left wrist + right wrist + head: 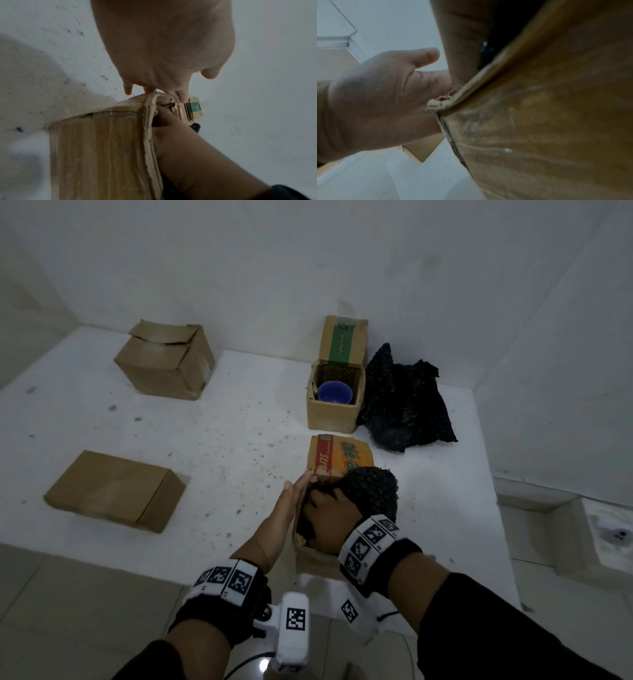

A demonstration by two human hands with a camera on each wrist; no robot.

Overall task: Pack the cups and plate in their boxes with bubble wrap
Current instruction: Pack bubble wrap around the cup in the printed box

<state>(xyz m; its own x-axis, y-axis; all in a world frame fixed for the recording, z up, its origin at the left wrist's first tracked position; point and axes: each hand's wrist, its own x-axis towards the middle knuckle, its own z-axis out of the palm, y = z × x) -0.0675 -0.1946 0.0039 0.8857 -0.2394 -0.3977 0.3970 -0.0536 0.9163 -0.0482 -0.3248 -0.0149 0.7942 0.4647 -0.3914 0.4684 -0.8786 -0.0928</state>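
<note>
My left hand (297,481) lies flat, fingers straight, against the outer left wall of the near cardboard box (337,457), which has a red and orange flap. My right hand (327,503) reaches into that box from above, its fingers curled down into black bubble wrap (373,487) that bulges over the rim. What lies under the wrap is hidden. Behind it, a second open box (334,416) holds a blue cup (334,393). In the left wrist view my left fingers (181,94) touch the box's torn top edge (149,121), with my right forearm (188,148) beside it.
A loose pile of black bubble wrap (400,405) lies right of the far box. A closed cardboard box (168,361) stands at the back left and a flat closed box (113,491) at the near left. The white table (222,440) ends close to my wrists.
</note>
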